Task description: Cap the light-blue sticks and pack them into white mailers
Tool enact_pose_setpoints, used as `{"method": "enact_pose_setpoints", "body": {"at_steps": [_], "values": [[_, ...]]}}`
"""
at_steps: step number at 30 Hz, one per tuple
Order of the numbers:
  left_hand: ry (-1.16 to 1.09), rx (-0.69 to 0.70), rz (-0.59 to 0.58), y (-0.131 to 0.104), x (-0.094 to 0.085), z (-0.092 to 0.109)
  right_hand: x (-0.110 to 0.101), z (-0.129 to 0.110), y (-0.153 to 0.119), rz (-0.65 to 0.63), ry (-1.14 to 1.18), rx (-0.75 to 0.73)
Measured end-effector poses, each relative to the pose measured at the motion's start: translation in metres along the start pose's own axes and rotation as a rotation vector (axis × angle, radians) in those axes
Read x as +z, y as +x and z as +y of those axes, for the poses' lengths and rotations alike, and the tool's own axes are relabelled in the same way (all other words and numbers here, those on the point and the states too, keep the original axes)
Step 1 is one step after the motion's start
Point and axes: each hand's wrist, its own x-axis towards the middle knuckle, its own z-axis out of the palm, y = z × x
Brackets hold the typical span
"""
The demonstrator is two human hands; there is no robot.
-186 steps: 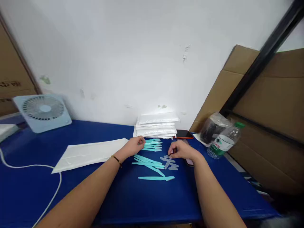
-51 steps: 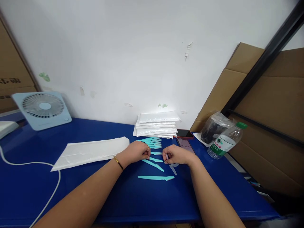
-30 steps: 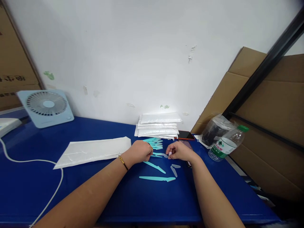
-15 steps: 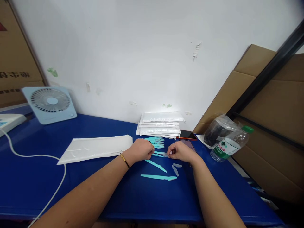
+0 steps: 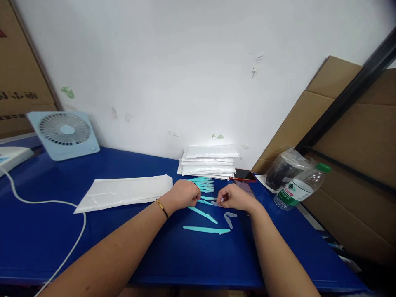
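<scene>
My left hand [image 5: 186, 194] is closed on a turquoise razor [image 5: 206, 202], whose blade end points right. My right hand [image 5: 230, 196] pinches a small clear cap [image 5: 215, 203] at that razor's tip. Behind them several turquoise razors [image 5: 204, 184] lie side by side. Nearer the front, one razor [image 5: 203, 214] lies slanted and another razor [image 5: 206, 229] lies almost level. Two loose clear caps [image 5: 228, 221] rest below my right hand.
A white padded envelope [image 5: 123, 192] lies left, with a white cable [image 5: 46, 202] beside it. A light blue fan [image 5: 66, 134] stands back left. Stacked envelopes [image 5: 208, 161] are behind my hands. Phones [image 5: 244, 175] and a water bottle [image 5: 297, 192] are at right.
My right hand and the clear cap have shifted very slightly left. My left hand stays where it was, and the loose razors and caps have not moved.
</scene>
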Motion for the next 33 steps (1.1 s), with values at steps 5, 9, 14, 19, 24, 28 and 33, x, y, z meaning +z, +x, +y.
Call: {"method": "enact_pose_setpoints", "body": {"at_steps": [5,9,14,19,24,28,33], "values": [[-0.014,-0.004,-0.003,0.0,-0.002,0.001,0.001,0.0,0.0,0.012,0.013,-0.006],[-0.026,0.004,-0.005,0.0,-0.001,0.0,0.002,0.001,0.0,-0.006,0.034,-0.007],[-0.021,0.001,-0.012,0.0,0.0,0.0,0.003,0.001,0.0,-0.006,0.02,-0.008],[-0.026,-0.001,-0.006,0.0,0.0,-0.001,0.005,-0.003,0.001,0.029,-0.003,-0.029],[-0.054,-0.007,-0.016,-0.001,0.0,-0.003,0.004,-0.007,0.001,0.035,-0.02,-0.047],[-0.106,-0.009,-0.026,-0.001,0.001,-0.002,0.008,-0.014,0.003,0.064,-0.024,-0.079],[-0.131,0.003,-0.026,-0.001,0.001,0.0,0.009,-0.018,0.003,0.056,-0.023,-0.097]]}}
